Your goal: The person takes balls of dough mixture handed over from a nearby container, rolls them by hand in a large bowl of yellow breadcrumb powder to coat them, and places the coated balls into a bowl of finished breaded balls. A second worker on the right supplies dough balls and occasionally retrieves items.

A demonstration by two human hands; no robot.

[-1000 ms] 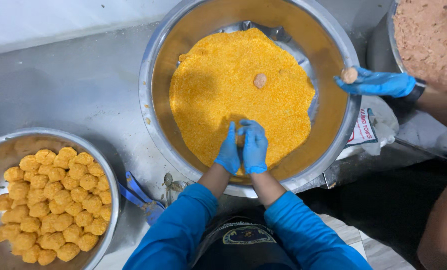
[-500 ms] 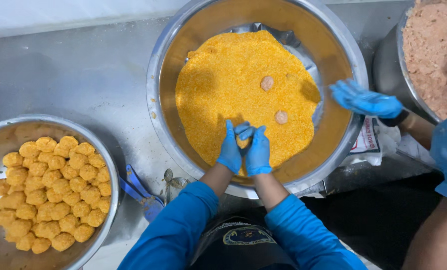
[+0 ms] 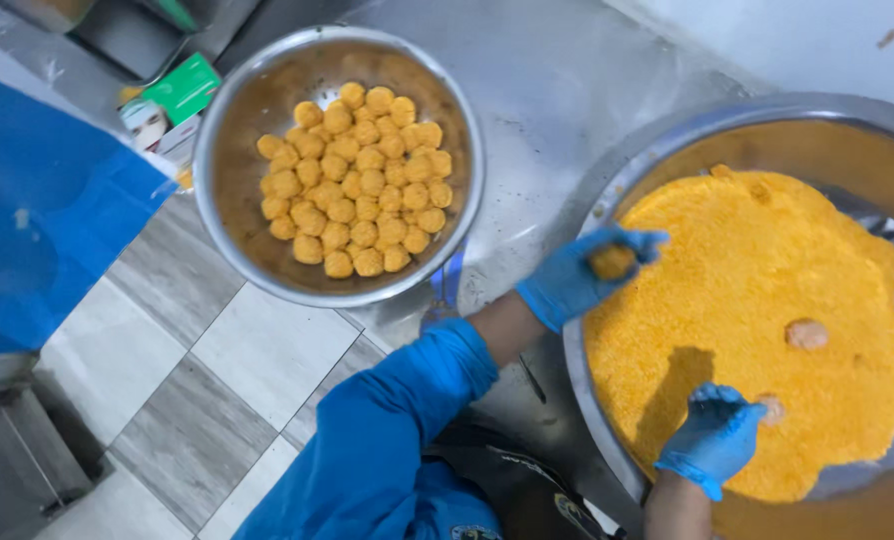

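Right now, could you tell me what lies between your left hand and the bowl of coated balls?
Only bare steel table, seen from the head camera.

Bright even overhead light; soft shadow of right hand on orange crumbs; dull glare on steel table; slight motion blur throughout, edges soft, frame tilted

Steel worktop with a dull sheen, green and white carton lying beside a blue sheet, grey and white checked floor tiles below, pale wall top right
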